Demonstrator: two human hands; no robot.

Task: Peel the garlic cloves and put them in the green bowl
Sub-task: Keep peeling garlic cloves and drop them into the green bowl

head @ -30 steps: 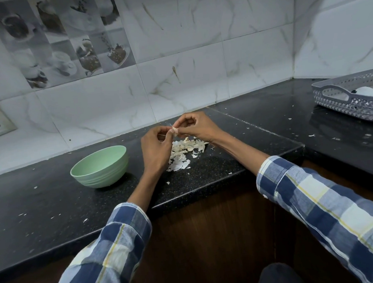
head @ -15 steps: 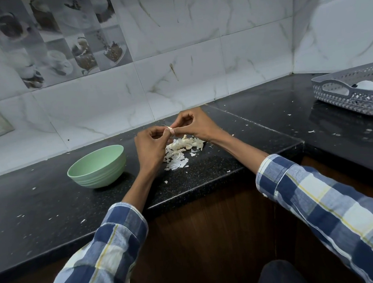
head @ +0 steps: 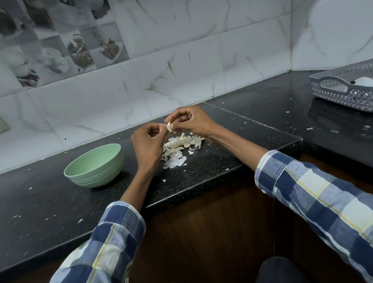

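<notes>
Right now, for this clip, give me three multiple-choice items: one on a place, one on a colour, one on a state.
1. Where does the bowl stand?
A. On the counter, on the left hand's outer side
B. Inside the basket
C. On the peel pile

2. What colour is the basket?
A. Red
B. Grey
C. Yellow

3. What is happening with the clove?
A. It lies in the bowl
B. It rests on the counter
C. It is held between both hands above the peels

Answers:
1 A: the bowl sits on the counter beyond the left hand, away from the right hand.
2 B: its perforated wall is grey.
3 C: the right hand pinches the clove, the left hand's fingertips meet it, and the peels lie below.
</notes>
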